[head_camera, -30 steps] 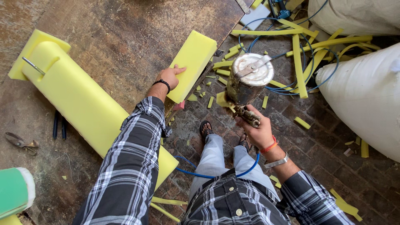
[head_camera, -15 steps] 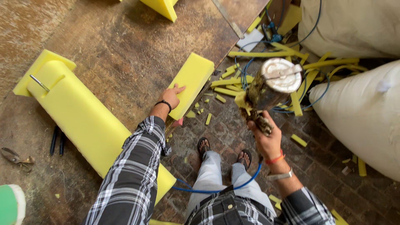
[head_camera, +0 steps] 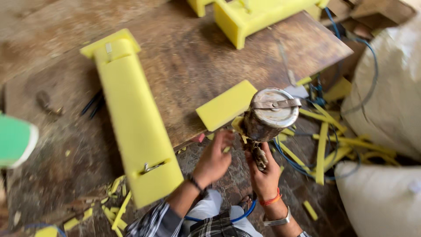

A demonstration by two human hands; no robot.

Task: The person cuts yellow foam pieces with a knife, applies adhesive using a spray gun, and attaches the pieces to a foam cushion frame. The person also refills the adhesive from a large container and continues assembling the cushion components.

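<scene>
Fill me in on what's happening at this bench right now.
A person stands at a worn wooden table. Their right hand grips the handle of a spray gun with a metal cup on top. The left hand is raised beside it, close to the gun and to a small yellow foam block lying at the table edge. A long yellow foam piece lies across the table. Yellow foam offcuts litter the floor beside white sacks.

Bright soft daylight, faint shadows, heavy motion blur toward left edge, sacks on right washed out
</scene>
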